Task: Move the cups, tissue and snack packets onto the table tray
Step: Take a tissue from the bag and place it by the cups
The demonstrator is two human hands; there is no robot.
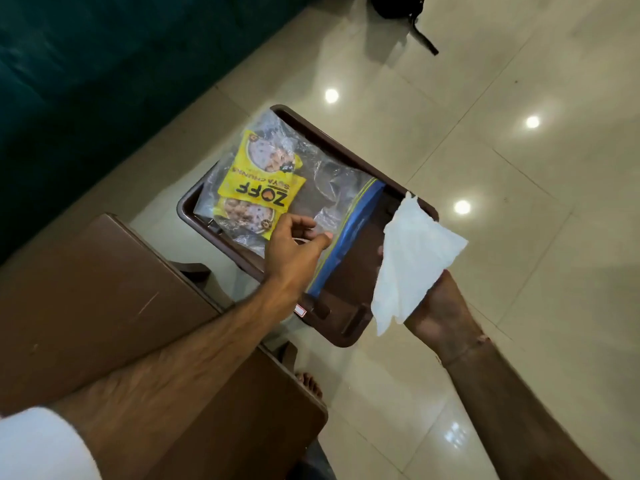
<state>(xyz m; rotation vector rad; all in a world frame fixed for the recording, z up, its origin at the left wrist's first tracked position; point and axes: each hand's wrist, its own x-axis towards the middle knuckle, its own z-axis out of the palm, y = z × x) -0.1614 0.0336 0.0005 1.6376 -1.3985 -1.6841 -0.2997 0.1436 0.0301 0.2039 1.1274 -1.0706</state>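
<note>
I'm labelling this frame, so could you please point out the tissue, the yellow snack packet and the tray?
tissue [412, 258]: head view, middle of the white sheet.
yellow snack packet [259, 188]: head view, printed front.
tray [346, 147]: head view, far brown rim.

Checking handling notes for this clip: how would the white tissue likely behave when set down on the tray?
The tissue droops from the right hand, so it is probably floppy and light. It may land crumpled on the tray and drift easily.

Single head view, tilted, looking steeply down, close over the tray [349, 336].
</note>
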